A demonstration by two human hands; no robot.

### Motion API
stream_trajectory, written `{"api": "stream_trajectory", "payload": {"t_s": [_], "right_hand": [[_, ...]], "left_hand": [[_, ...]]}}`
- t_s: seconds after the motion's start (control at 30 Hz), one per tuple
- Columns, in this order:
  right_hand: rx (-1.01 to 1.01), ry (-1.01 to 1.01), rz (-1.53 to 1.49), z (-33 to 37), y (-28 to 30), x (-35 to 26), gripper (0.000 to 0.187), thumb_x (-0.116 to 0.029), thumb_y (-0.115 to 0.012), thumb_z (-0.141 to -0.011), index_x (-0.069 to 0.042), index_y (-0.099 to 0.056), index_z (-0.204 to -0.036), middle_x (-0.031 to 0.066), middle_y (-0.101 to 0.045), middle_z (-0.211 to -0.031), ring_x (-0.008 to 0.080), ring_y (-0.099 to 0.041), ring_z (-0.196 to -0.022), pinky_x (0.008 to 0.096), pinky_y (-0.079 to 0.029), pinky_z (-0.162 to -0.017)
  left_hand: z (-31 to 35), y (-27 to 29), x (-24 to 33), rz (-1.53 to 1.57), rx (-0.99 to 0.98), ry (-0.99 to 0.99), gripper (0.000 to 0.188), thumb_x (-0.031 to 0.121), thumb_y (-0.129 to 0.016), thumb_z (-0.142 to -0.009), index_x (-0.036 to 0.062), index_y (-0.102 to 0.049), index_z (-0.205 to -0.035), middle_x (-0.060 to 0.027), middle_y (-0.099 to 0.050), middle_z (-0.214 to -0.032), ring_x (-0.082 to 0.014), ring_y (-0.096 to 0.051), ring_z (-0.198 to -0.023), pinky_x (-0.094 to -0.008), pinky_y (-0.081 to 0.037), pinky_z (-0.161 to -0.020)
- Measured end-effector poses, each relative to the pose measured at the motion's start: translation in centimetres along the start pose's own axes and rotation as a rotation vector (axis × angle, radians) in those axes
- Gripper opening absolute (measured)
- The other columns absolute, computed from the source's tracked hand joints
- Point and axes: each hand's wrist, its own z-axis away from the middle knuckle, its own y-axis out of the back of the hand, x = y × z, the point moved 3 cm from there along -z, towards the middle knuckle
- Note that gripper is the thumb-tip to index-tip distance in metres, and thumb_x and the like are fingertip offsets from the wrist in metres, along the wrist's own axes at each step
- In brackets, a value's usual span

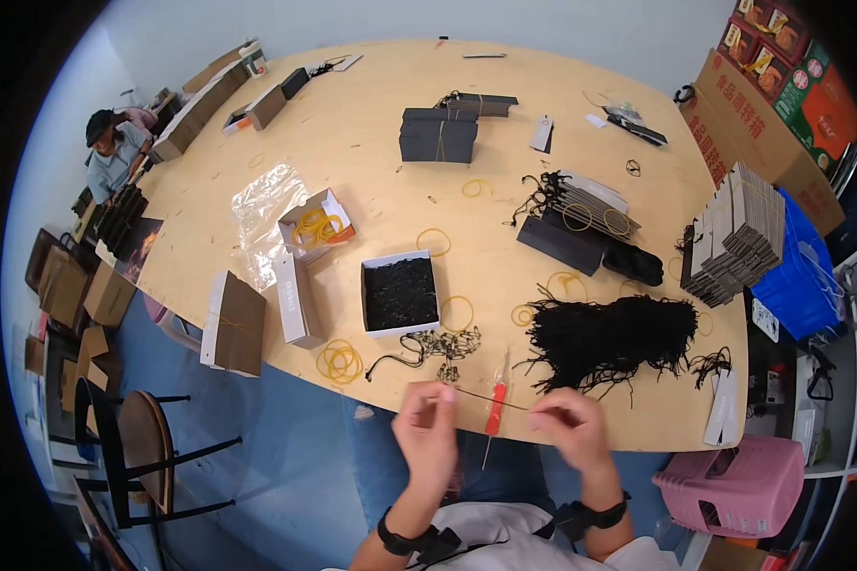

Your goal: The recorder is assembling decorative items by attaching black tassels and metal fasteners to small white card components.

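Observation:
My left hand point(426, 434) and my right hand point(573, 425) are over the table's front edge, each in a pinch. A thin dark cord point(493, 400) runs between their fingertips, nearly straight. Beneath it, a tool with a red handle and a thin metal shaft point(495, 411) juts over the edge. Just beyond my left hand is a small heap of dark cords with little metallic-looking pieces point(449, 347). Past my right hand spreads a large bundle of black cords point(609, 338). A white open box point(401, 332) of fine black pieces stands behind the small heap.
Yellow rubber bands point(340, 362) lie about, more in a small box point(346, 232). Banded stacks of dark cards point(438, 138) and grey cards point(733, 238) stand farther off. Brown boxes point(235, 325) are at left. Another person point(116, 152) sits far left. A pink carrier point(733, 487) stands below right.

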Motion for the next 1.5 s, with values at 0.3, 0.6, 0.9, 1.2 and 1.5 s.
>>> {"api": "stream_trajectory", "payload": {"t_s": [0.3, 0.6, 0.9, 1.2, 1.5], "right_hand": [[-0.03, -0.059, -0.691, 1.1, 8.9, -0.2, 0.008, 0.0, -0.063, -0.086, 0.008, -0.065, -0.084, 0.0153, -0.067, -0.074, 0.0182, -0.066, -0.059, 0.0262, -0.053, -0.06], [0.179, -0.002, -0.14, -0.5, 3.0, -4.1, 0.012, 0.0, -0.071, -0.082, 0.005, -0.064, -0.091, 0.0106, -0.07, -0.074, 0.0085, -0.064, -0.061, 0.0181, -0.044, -0.055], [0.003, 0.274, 0.621, 0.2, -1.3, -5.1, 0.008, -0.008, -0.069, -0.082, -0.001, -0.064, -0.083, 0.0091, -0.06, -0.061, 0.0159, -0.057, -0.047, 0.0267, -0.039, -0.045], [-0.084, 0.16, 0.527, 1.3, -1.0, -4.3, 0.009, -0.004, -0.069, -0.083, -0.004, -0.068, -0.091, 0.0077, -0.068, -0.07, 0.0163, -0.064, -0.055, 0.0264, -0.045, -0.048], [0.025, 0.179, -0.032, 0.9, 0.6, -2.8, 0.013, 0.01, -0.06, -0.085, 0.004, -0.069, -0.092, 0.0127, -0.072, -0.084, 0.0157, -0.069, -0.067, 0.0242, -0.053, -0.058]], "left_hand": [[-1.2, 2.1, 0.6, -0.106, 0.096, -0.091, 0.007, 0.006, -0.062, -0.094, 0.0, -0.06, -0.093, -0.0018, -0.056, -0.096, -0.0068, -0.055, -0.08, -0.0211, -0.045, -0.07], [-0.1, 1.0, 1.9, -0.374, -0.114, -0.417, 0.005, 0.003, -0.065, -0.089, 0.0013, -0.062, -0.085, -0.0071, -0.061, -0.095, -0.0135, -0.057, -0.08, -0.0241, -0.045, -0.071], [3.7, -2.9, 1.0, 0.254, -0.484, 0.106, 0.008, -0.002, -0.063, -0.09, -0.0017, -0.067, -0.098, -0.0154, -0.058, -0.124, -0.0178, -0.059, -0.108, -0.0324, -0.048, -0.095], [3.2, -2.4, 1.0, 0.14, -0.441, 0.162, 0.013, -0.002, -0.063, -0.091, -0.005, -0.066, -0.103, -0.0109, -0.065, -0.106, -0.0146, -0.063, -0.095, -0.0271, -0.051, -0.086], [3.4, -2.1, 1.1, 0.098, -0.537, 0.137, 0.011, -0.001, -0.062, -0.091, -0.0049, -0.066, -0.101, -0.0088, -0.066, -0.102, -0.0129, -0.063, -0.093, -0.0259, -0.051, -0.085]]}}
